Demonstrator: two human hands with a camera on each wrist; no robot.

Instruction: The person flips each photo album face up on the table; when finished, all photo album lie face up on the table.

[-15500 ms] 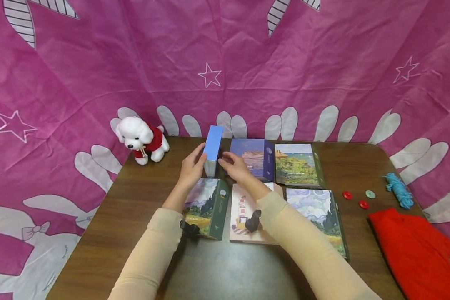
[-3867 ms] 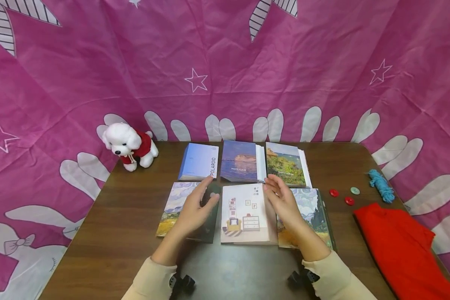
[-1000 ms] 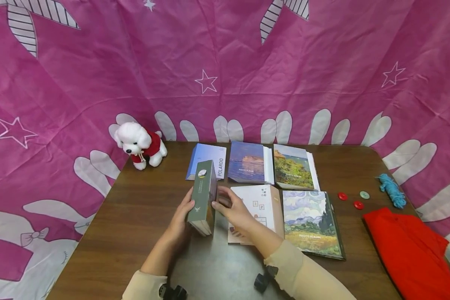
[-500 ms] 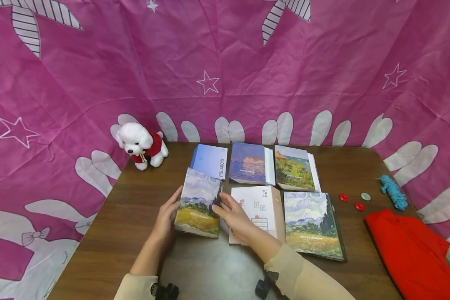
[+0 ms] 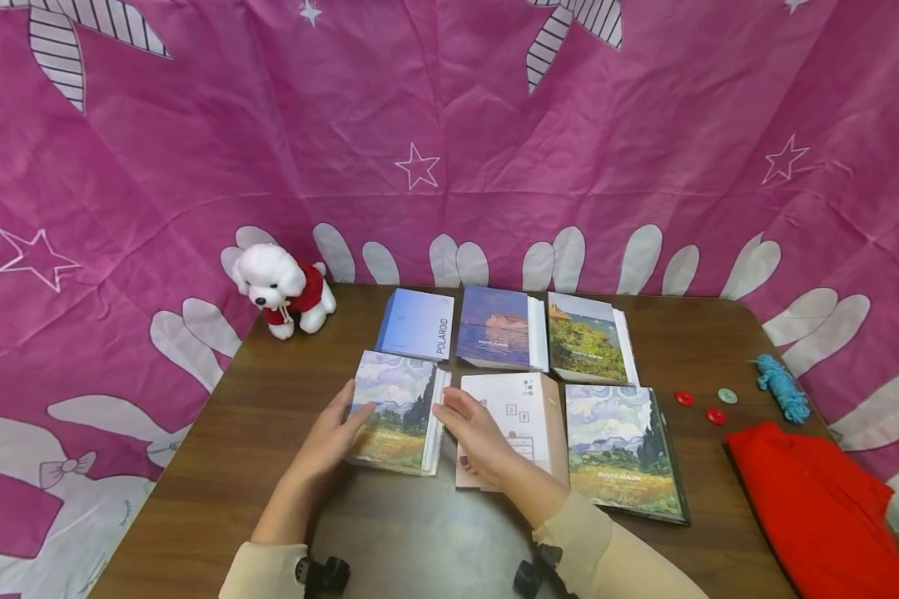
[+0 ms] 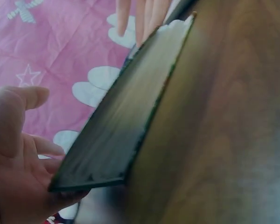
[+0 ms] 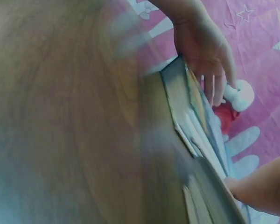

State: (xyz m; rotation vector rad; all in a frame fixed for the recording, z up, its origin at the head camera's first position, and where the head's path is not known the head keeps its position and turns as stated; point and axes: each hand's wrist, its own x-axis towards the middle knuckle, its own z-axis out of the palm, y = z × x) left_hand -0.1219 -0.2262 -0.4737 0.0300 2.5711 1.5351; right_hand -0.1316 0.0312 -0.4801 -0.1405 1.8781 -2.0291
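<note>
The landscape-covered album (image 5: pixel 400 412) has come down and back from half a second ago, when its top hid part of the blue Polaroid album (image 5: pixel 415 324); it now sits cover up at the left of the front row on the table (image 5: pixel 217 466), page edges showing on its right. The left hand (image 5: pixel 325 437) is loosely spread at its left edge, thumb apart from the fingers. The right hand (image 5: pixel 483 441), fingers relaxed, is at the page side, partly over the pale pink album (image 5: pixel 520 424).
</note>
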